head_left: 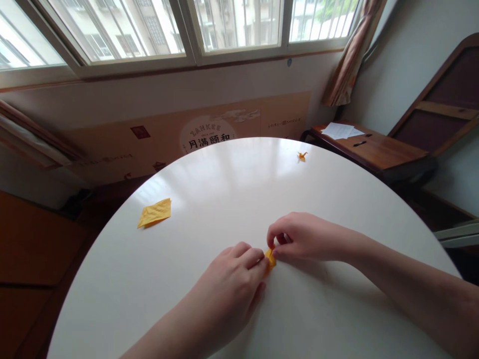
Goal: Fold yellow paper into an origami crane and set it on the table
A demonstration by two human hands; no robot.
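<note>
A small folded piece of yellow paper [270,261] lies on the white round table [232,199], between my two hands. My left hand [241,274] is closed on its left side, the fingers covering part of it. From the right, my right hand [295,237] pinches its upper edge between thumb and forefinger. How the paper is folded is partly hidden by my fingers. Toward the far edge of the table stands a little yellow origami crane [302,156]. On the left lies a creased yellow paper sheet [155,213], apart from both hands.
Beyond the table's right far edge is a wooden chair [392,144] with white papers [341,130] and dark small items on its seat. A printed cardboard panel [157,134] leans under the window. Curtains [348,60] hang at both sides.
</note>
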